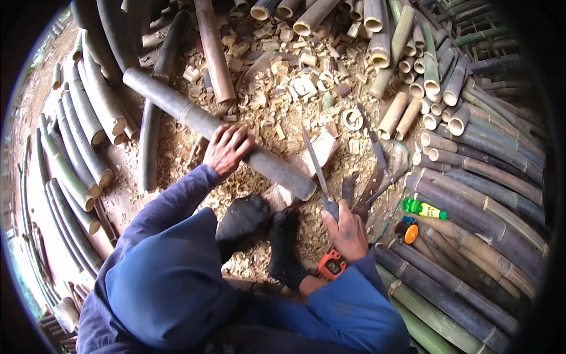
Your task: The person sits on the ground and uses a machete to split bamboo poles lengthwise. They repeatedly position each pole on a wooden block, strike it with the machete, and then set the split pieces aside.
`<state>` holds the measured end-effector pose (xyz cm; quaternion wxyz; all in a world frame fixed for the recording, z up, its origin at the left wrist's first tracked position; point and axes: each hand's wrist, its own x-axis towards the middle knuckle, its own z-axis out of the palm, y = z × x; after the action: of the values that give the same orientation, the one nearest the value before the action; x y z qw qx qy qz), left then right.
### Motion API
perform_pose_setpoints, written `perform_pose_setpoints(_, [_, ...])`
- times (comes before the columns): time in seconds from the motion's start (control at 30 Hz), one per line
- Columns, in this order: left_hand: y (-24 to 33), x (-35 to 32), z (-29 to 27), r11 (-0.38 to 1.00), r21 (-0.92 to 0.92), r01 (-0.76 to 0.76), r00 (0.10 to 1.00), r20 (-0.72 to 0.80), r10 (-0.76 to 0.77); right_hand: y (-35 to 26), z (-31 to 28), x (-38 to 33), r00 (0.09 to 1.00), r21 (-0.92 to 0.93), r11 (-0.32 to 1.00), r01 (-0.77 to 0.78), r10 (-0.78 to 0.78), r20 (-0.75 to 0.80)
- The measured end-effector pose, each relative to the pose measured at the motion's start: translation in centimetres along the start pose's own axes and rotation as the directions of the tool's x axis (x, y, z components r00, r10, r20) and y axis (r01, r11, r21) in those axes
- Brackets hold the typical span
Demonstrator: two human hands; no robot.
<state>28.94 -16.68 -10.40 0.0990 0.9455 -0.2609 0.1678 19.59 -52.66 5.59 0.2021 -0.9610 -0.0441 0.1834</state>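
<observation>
My left hand (227, 150) is wrapped over the middle of a thick grey-brown bamboo pole (274, 167). The pole slants from the upper left down to an end just beyond my feet. In my right hand (346, 233) is the dark handle of a knife (315, 158), its long narrow blade pointing up and away from me. The blade passes close beside the pole's near right end; whether they touch I cannot tell. An orange watch (332, 264) is on my right wrist. My black-covered feet (243, 219) rest among wood shavings below the pole.
Bamboo shavings and offcuts (295, 88) cover the ground. Bamboo lengths (76, 141) line the left, and stacked pieces (483, 212) fill the right. A green bottle with a yellow label (423, 208) and an orange round object (411, 234) lie there. Another tool (377, 150) lies beyond my right hand.
</observation>
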Motion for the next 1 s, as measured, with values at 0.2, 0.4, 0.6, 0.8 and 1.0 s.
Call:
perform_pose_setpoints(0.2, [1.1, -1.0, 0.6, 1.000, 0.009, 0.022, 1.000, 0.009, -0.022, 0.6, 2.8, -1.7, 0.927, 0.198, 0.966, 0.168, -0.086, -0.366])
perform_pose_setpoints(0.4, [0.9, -1.0, -1.1, 0.996, 0.032, 0.089, 0.981, 0.172, -0.093, 1.7, 2.3, -0.1, 0.976, 0.126, 0.971, -0.201, 0.189, 0.106])
perform_pose_setpoints(0.6, [3.0, -3.0, -5.8, 0.017, -0.840, 0.542, 0.481, 0.293, -0.827, -1.1, 0.6, -1.0, 0.965, 0.715, 0.665, -0.217, 0.257, 0.054])
perform_pose_setpoints(0.8, [-7.1, -0.2, -3.7, -0.716, -0.695, 0.072, 0.279, 0.703, -0.654, -0.8, 4.0, -0.9, 0.921, 0.968, 0.192, -0.159, 0.382, 0.076])
perform_pose_setpoints(1.0, [-8.8, 6.2, -3.2, -0.653, -0.755, 0.061, 0.304, 0.637, -0.708, 2.5, 6.1, -1.7, 0.868, 0.954, 0.193, -0.230, 0.485, 0.111])
